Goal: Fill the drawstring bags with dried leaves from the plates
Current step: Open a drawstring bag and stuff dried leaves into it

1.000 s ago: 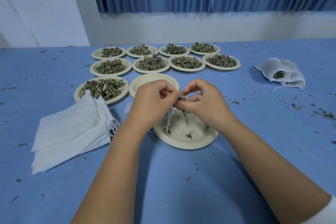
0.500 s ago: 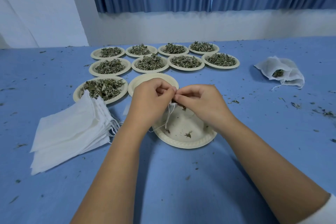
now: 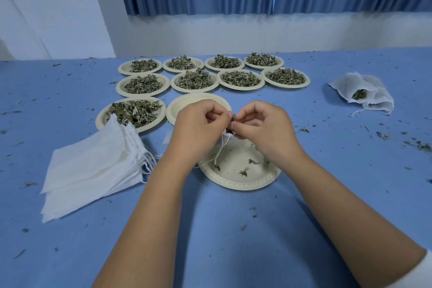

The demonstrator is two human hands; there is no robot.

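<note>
Your left grip [image 3: 201,124] and right grip [image 3: 261,126] meet fingertip to fingertip, both curled and pinching the mouth of one small drawstring bag [image 3: 226,133]. Only a scrap of white cloth and a dark tuft of dried leaves show between them, so you cannot tell from here how full the bag is. Its drawstring [image 3: 219,149] hangs loose, so the bag is not yet pulled closed.

The bag sits over the near plate [image 3: 240,184], close to the near edge of the worktop [image 3: 233,241]. That plate holds only a few stray leaf scraps, so it looks all but emptied. Just behind your grips an empty plate [image 3: 187,101] shows its bare rim.

Beyond that lies most of the work. A full plate [image 3: 133,112] lies left of the empty one, and two rows of four heaped plates [image 3: 240,78] run along toward the far edge. That makes nine portions not yet bagged.

Toward the left edge, a fanned stack of flat empty bags [image 3: 93,170] waits with its strings trailing. Toward the right edge lies a small heap of filled bags [image 3: 362,93], one showing leaves at its mouth. Their number is unclear, but the heap is small.

By this reckoning you are early in the task, with about two plates dealt with. Crumbs of leaf are scattered across the worktop.
</note>
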